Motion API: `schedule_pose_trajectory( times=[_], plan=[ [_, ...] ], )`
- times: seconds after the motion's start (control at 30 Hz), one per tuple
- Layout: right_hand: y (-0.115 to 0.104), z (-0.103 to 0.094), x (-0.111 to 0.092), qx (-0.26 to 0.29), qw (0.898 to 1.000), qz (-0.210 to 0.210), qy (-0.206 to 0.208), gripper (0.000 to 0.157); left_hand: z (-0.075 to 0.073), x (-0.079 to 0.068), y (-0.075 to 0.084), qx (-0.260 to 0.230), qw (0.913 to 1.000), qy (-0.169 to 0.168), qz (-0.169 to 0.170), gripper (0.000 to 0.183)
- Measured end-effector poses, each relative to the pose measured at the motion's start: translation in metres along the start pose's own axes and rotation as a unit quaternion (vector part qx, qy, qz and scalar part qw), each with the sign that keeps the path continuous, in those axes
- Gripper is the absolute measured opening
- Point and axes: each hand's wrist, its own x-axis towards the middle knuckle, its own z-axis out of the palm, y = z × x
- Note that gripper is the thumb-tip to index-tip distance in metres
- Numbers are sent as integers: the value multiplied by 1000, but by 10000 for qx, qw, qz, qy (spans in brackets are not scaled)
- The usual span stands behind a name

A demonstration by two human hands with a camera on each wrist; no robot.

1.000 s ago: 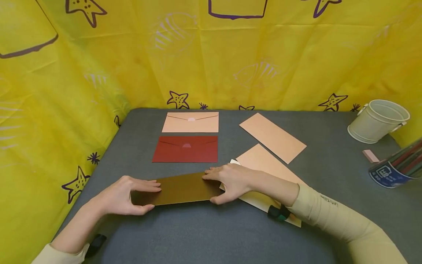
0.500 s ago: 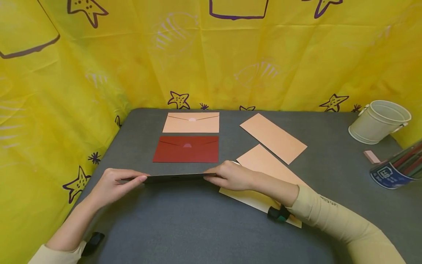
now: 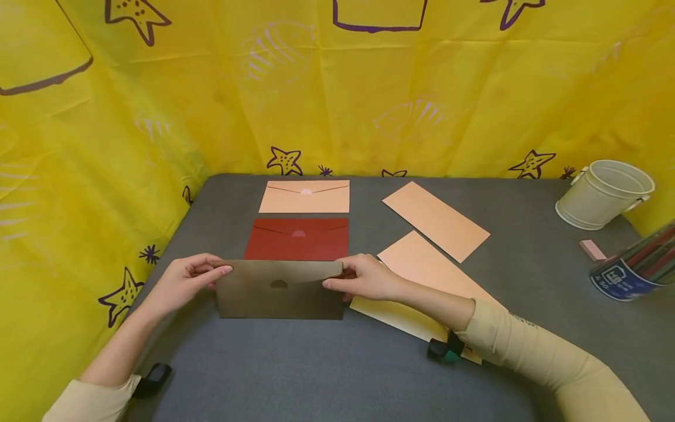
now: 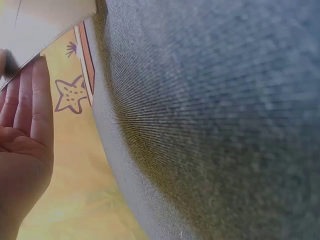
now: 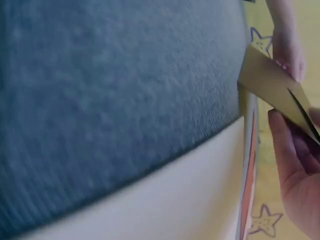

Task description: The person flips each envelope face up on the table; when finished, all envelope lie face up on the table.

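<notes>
Between both hands stands a gold-brown envelope (image 3: 279, 305), its face with a dark half-round seal turned toward me. My left hand (image 3: 179, 284) pinches its upper left corner, thumb in front and fingers behind. At the upper right end, my right hand (image 3: 371, 278) grips it the same way. The envelope hides the near edge of a red envelope (image 3: 297, 243) lying behind it. In the right wrist view, the gold-brown envelope (image 5: 265, 75) is tilted and its flap edge shows beside the fingers. The left wrist view catches the left hand (image 4: 27, 110) under its pale corner.
A peach envelope (image 3: 304, 203) lies behind the red one. To the right are peach envelopes (image 3: 436, 220) (image 3: 416, 255), with a cream sheet (image 3: 392, 316) partly under the right forearm. Farther right stand a cream bucket (image 3: 601, 196), a pink eraser (image 3: 593, 249) and a pencil tin (image 3: 624, 278).
The gold-brown envelope has turned from lying face up, through edge-on, to upright with its seal side toward me. Both hands have shifted their grip to its upper corners.
</notes>
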Motion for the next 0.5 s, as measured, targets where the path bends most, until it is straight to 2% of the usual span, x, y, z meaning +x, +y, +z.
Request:
schedule_pose_trajectory(
  times=[0.1, 0.17, 0.2, 0.3, 0.4, 0.5],
  plan=[
    [0, -3, 2, 601, 9977, 298, 127, 14, 0, 3, -1, -93, 9997, -168, -121, 16],
    [1, -5, 3, 616, 9970, 421, 207, 15, 0, 5, -2, -159, 9992, -282, -240, 19],
    [2, -6, 4, 513, 9974, 449, 233, 15, 0, 6, -3, -199, 9987, -350, -317, 21],
    [4, -10, 6, -255, 9984, 432, 243, 20, 1, 9, -4, -289, 9960, -570, -619, 29],
    [7, -14, 9, -1010, 9939, 416, 143, 27, 3, 13, -4, -262, 9921, -723, -996, 36],
    [9, -16, 12, -1422, 9885, 505, 33, 30, 6, 16, -5, -108, 9884, -726, -1327, 40]
  ],
)
